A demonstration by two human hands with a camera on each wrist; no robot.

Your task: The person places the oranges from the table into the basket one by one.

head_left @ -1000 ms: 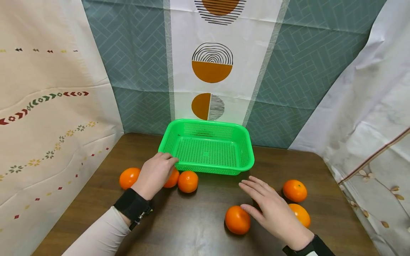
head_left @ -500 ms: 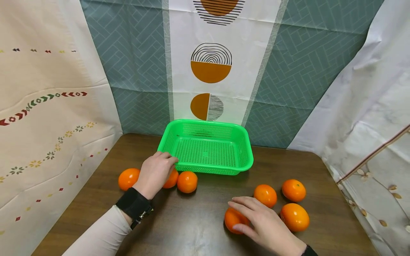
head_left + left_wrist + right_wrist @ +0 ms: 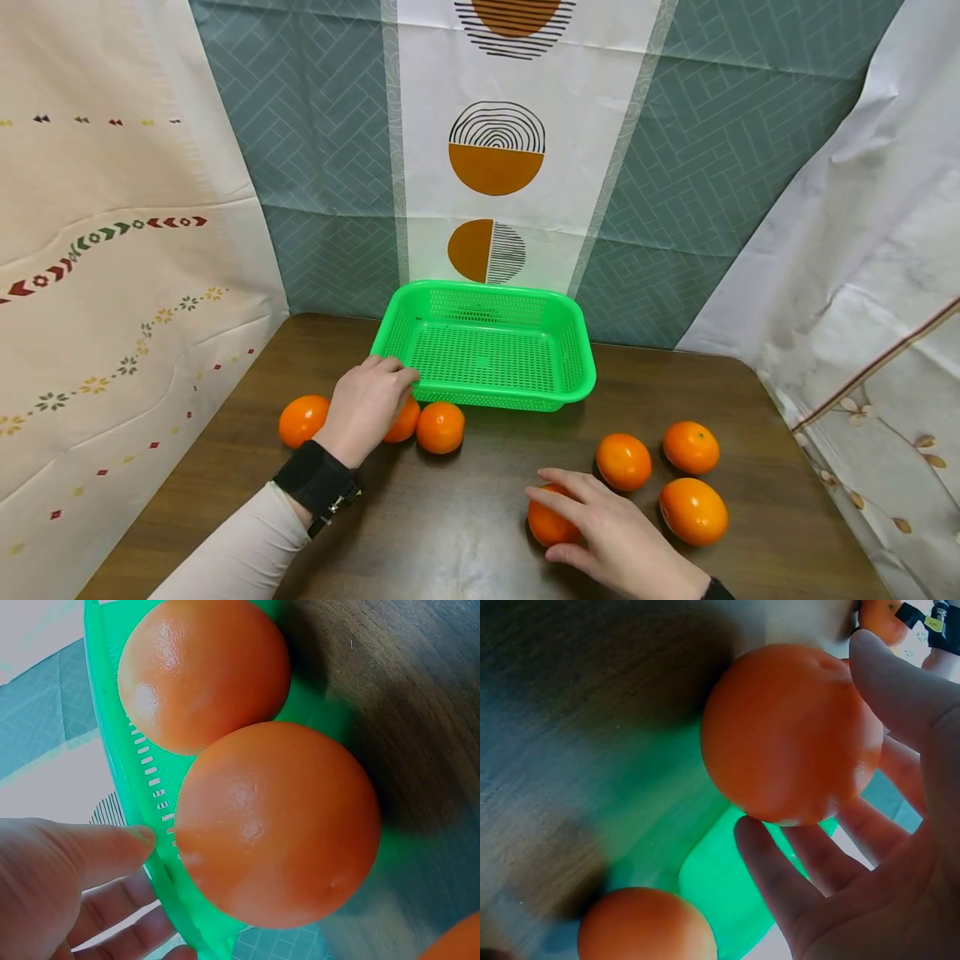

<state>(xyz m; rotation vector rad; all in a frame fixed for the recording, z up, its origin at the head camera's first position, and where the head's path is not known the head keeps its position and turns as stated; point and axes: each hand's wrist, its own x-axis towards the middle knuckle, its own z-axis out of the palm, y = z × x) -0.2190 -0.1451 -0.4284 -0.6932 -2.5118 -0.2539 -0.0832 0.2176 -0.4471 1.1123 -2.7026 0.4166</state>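
My left hand (image 3: 367, 408) grips the front left rim of a green plastic basket (image 3: 487, 397). In the left wrist view the thumb (image 3: 116, 847) lies against the basket's wall, with the other fingers on its far side. Two oranges sit just in front of that rim, one (image 3: 441, 428) fully visible and one (image 3: 403, 421) partly behind the hand. At the front right, my right hand (image 3: 611, 533) holds an orange (image 3: 787, 735) on the table, fingers and thumb curved around it. Its top and right side are partly covered in the head view.
Another orange (image 3: 303, 421) lies left of my left wrist. To the right of my right hand are three more oranges: a nearer one (image 3: 693, 512), a middle one (image 3: 624, 462) and a farther one (image 3: 691, 447). Cloth hangings (image 3: 330, 167) stand behind the brown table (image 3: 465, 533).
My right hand has come down and left from over the right-hand oranges to the front orange, and its fingers have closed around it. My left hand stays at the basket rim.
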